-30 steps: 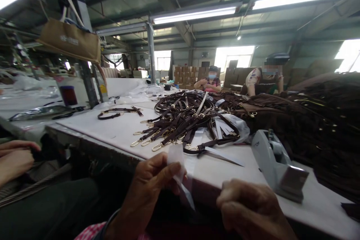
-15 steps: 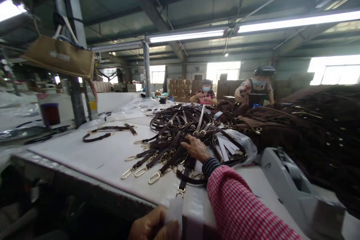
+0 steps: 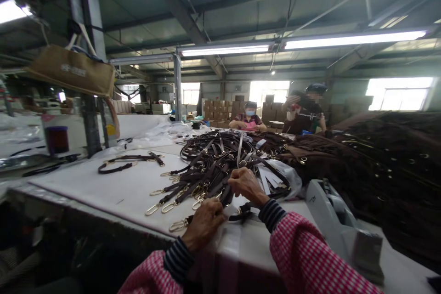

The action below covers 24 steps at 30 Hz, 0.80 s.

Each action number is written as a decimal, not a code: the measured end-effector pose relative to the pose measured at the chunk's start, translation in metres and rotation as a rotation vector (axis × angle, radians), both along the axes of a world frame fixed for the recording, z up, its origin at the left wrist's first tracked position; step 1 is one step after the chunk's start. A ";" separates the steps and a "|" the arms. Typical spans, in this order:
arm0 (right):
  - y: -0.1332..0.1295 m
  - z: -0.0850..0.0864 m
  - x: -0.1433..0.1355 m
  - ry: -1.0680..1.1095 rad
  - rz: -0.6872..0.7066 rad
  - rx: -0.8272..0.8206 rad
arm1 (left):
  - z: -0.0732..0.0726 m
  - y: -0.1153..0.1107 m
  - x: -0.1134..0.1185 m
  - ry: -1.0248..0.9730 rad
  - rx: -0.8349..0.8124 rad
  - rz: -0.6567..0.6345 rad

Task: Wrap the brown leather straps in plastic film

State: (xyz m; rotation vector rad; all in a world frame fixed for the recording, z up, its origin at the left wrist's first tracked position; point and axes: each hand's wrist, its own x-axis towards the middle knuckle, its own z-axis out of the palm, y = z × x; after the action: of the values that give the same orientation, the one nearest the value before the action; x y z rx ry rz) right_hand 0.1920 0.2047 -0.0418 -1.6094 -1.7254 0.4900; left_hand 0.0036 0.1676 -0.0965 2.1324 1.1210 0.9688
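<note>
Dark brown straps with gold clasps lie in a tangled pile on the white table. Near the table's front edge, my left hand has its fingers closed around a piece of clear plastic, beside a strap with a gold ring. My right hand is a little further back and to the right, over the pile's near side, with its fingers pinched together. What is between those fingers is too small to tell. White paper strips lie on plastic beyond it.
A grey tape dispenser stands at the right. Behind it is a large heap of dark brown goods. One looped strap lies at the left. Two people are across the table. A tan bag hangs on a post.
My left hand has moved up and forward from the bottom edge to beside the straps. My right hand has drawn its fingers together, near the same spot. The view has shifted slightly.
</note>
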 end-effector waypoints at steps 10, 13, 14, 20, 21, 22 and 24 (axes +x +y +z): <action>-0.105 -0.034 0.001 0.655 0.318 -0.143 | 0.029 -0.088 0.001 -0.256 -0.234 -0.127; -0.124 -0.040 0.000 0.911 0.370 -0.160 | 0.011 -0.117 0.005 -0.313 -0.289 -0.179; -0.127 -0.041 0.002 0.953 0.331 -0.148 | 0.003 -0.124 0.006 -0.339 -0.334 -0.187; -0.140 -0.040 0.024 1.016 0.213 -0.156 | -0.037 -0.158 0.016 -0.461 -0.513 -0.248; -0.144 -0.042 0.025 1.018 0.225 -0.202 | -0.039 -0.161 0.018 -0.452 -0.481 -0.246; -0.147 -0.043 0.026 1.025 0.242 -0.255 | -0.039 -0.163 0.020 -0.435 -0.453 -0.245; -0.153 -0.046 0.025 1.048 0.278 -0.352 | -0.039 -0.165 0.023 -0.398 -0.412 -0.232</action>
State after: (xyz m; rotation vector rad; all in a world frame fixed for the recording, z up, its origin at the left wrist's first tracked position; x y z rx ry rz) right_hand 0.2169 0.0519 -0.0879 -0.9717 -1.0523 1.5149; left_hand 0.0266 0.0026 -0.1354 1.6071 0.7746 0.9087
